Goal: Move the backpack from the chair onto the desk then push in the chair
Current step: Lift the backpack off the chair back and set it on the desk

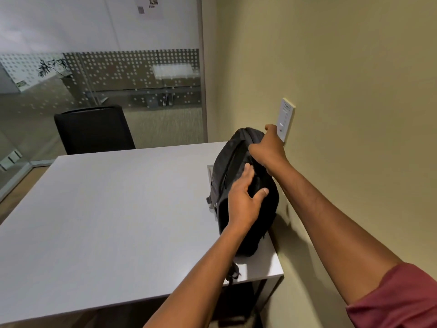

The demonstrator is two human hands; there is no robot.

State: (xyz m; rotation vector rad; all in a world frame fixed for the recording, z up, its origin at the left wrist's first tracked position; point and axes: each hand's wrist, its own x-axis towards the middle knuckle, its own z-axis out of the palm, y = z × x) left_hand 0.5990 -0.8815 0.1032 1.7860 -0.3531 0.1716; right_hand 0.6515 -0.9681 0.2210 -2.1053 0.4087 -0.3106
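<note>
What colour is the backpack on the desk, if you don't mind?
Black, seen in the head view: backpack.

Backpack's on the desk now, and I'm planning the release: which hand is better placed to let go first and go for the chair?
Probably the left hand: it only rests on the backpack side, while the right hand grips its top.

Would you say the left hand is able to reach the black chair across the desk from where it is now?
Probably not. The left hand rests on the backpack at the near right of the desk, while the chair stands beyond the far edge, the whole desktop between them.
</note>
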